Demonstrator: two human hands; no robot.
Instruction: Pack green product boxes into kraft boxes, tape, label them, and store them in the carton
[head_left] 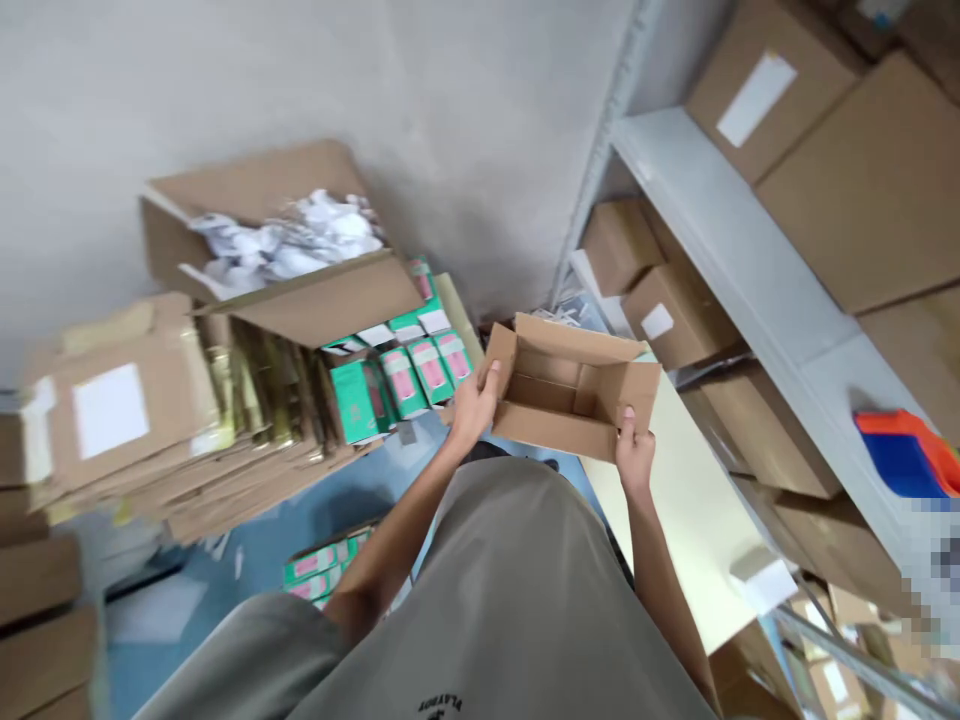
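Remotely, I note left hand (pixel 474 405) and right hand (pixel 635 455) gripping opposite end flaps (pixel 642 388) of an open-topped cardboard carton (pixel 571 390), held before the grey shirt (pixel 517 570); uneven pulling could skew or tear it.

The one readable text is the brand name PLAYBOY (pixel 441 702), in small dark capitals on the wearer's grey shirt (pixel 517 590) (upside down from this angle), while any print on the green product boxes (pixel 352 402) and white carton label (pixel 111 410) is too blurred.
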